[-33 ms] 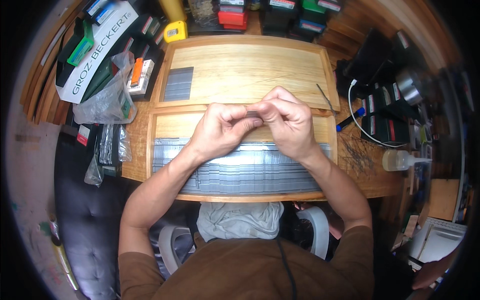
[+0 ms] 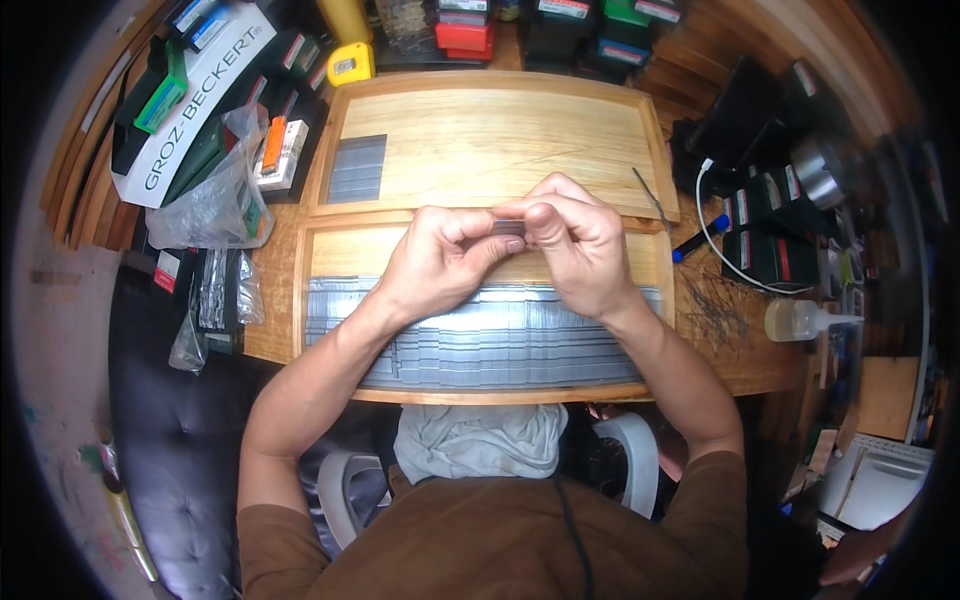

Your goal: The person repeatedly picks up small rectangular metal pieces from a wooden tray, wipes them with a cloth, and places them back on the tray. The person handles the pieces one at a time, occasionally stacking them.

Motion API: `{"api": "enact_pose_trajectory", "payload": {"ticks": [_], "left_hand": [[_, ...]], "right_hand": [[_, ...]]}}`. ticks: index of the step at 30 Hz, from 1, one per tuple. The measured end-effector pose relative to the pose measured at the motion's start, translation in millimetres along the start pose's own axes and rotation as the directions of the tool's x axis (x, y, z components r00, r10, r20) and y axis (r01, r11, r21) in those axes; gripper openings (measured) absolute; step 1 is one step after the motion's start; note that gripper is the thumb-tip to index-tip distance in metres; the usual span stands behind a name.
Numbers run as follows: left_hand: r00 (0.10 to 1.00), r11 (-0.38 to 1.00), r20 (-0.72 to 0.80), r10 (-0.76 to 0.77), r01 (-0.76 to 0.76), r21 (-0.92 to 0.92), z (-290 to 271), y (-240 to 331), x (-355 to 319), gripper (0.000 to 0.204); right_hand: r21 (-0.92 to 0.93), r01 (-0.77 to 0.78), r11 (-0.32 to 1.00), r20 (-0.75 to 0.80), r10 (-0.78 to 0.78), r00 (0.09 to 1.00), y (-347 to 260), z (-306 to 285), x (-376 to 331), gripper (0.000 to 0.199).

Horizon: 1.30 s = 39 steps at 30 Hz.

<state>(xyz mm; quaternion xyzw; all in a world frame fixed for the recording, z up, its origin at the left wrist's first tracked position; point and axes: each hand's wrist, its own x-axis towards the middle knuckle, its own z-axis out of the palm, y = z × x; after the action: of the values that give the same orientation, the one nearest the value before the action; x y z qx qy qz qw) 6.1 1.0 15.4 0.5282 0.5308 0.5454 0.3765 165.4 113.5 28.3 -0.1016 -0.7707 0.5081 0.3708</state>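
- Head view, near tray (image 2: 330,250): long grey row of needles (image 2: 500,340) fills its near half, far strip bare wood — much left, by my guess.
- Left hand (image 2: 440,262) and right hand (image 2: 575,250) meet over it, fingertips pinched on a small needle bundle (image 2: 508,228), held in air above the tray.
- Far tray (image 2: 500,140): only a small grey stack (image 2: 357,168) at its left end, rest bare — sorting looks early.

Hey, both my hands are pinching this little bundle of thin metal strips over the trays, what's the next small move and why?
Probably lower the bundle held between left hand and right hand onto the small stack in the far tray; that tray is mostly bare, while the near tray holds the long row.
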Motion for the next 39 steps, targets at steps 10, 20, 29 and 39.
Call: {"api": "enact_pose_trajectory", "payload": {"ticks": [10,20,29,39], "left_hand": [[1.000,0.996,-0.014,0.004,-0.003,0.089,0,-7,-2,0.017],[1.000,0.995,-0.009,0.014,-0.013,0.097,-1,-6,-2,0.019],[0.996,0.994,0.051,-0.068,0.063,0.093,-7,-2,-3,0.018],[0.995,0.996,0.045,-0.089,0.089,0.003,-2,-6,-3,0.018]], "right_hand": [[0.037,-0.039,0.999,0.026,0.038,0.999,6,-2,-3,0.013],[0.054,-0.040,0.998,0.061,0.036,0.997,4,-6,-2,0.010],[0.109,-0.081,0.991,0.062,0.074,0.995,7,-5,-1,0.014],[0.075,-0.068,0.995,0.031,0.066,0.997,7,0,-5,0.013]]}}
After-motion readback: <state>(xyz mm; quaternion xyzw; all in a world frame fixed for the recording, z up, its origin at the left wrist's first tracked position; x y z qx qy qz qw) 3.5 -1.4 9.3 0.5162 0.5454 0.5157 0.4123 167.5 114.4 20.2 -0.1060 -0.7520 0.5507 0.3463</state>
